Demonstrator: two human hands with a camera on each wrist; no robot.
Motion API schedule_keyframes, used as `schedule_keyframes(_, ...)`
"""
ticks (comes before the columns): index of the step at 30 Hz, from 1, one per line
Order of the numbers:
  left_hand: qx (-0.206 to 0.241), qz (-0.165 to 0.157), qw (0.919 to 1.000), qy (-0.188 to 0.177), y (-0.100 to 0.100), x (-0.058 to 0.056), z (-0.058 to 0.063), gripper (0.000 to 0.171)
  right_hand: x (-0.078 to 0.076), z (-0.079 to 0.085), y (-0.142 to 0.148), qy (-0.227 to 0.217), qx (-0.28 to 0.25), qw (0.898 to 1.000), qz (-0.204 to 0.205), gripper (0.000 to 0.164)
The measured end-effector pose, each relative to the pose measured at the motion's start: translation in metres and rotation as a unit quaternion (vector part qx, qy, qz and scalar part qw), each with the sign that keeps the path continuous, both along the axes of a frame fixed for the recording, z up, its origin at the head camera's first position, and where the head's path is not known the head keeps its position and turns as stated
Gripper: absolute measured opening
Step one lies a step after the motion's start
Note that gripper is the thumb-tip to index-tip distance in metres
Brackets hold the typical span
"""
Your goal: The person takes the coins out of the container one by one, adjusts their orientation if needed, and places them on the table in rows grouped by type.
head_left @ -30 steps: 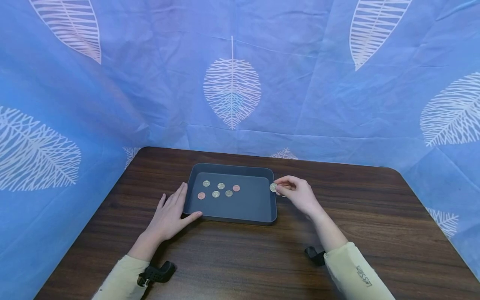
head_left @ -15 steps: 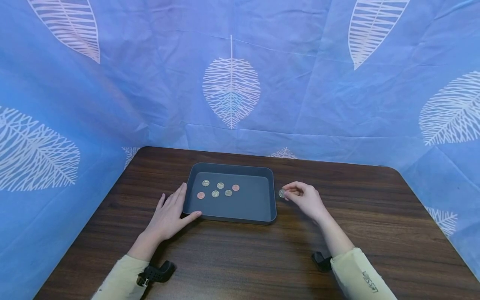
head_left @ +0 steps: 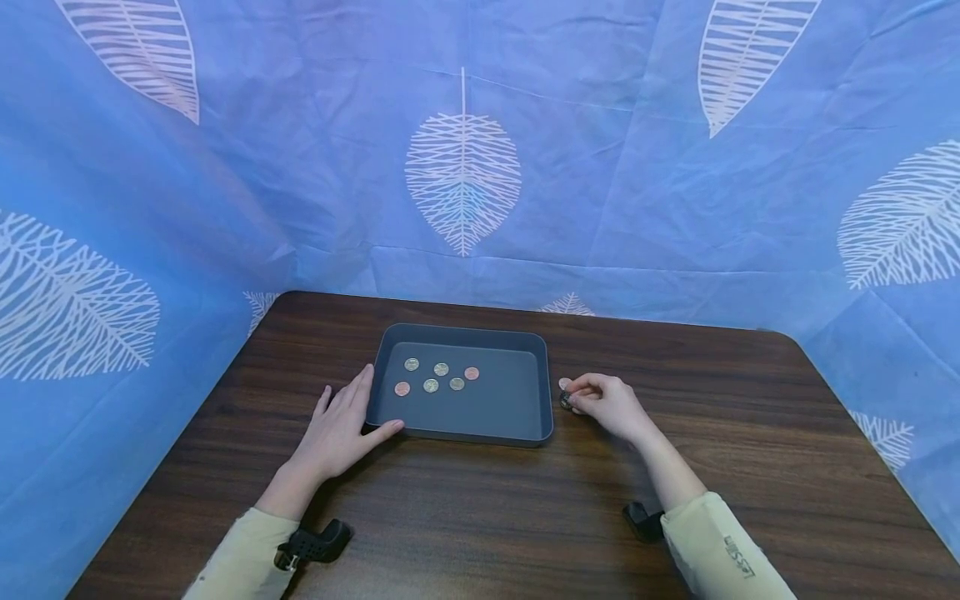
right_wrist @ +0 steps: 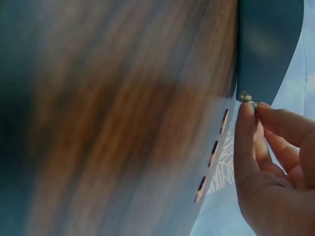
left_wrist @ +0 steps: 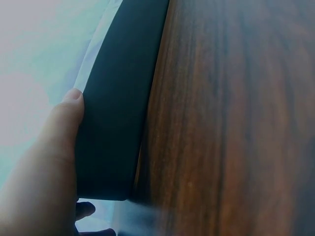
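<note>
My left hand lies with fingers spread along the left side of a dark grey tray, its thumb touching the front rim. The thumb is against the tray wall in the left wrist view. Several silver coins and two copper ones lie on the tray's left half. Just right of the tray, my right hand pinches a coin between thumb and index finger. Close by these fingertips show a pale coin and a darker one.
In the right wrist view, a row of three coins lies on the wooden table, hidden from the head view. A blue cloth with white leaf prints hangs behind the table. Both wrists wear black bands.
My right hand has moved from the tray's right rim rightward and slightly nearer me, carrying a coin, and its fingers have lowered. The left hand and the coins in the tray stay put.
</note>
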State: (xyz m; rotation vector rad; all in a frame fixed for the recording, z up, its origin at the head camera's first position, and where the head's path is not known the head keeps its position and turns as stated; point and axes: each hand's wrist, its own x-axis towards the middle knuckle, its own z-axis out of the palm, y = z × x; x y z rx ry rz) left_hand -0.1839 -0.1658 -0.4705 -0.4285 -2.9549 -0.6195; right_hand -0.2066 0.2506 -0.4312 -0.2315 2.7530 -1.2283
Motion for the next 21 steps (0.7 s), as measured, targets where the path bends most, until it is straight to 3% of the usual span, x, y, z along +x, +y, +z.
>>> schedule_keyframes(21,0.001,0.001,1.0000,-0.001,0.0002,0.0004,0.0011,0.107,-0.0005,-0.0056,-0.0007,0.003,0.041,0.999,-0.003,0.014)
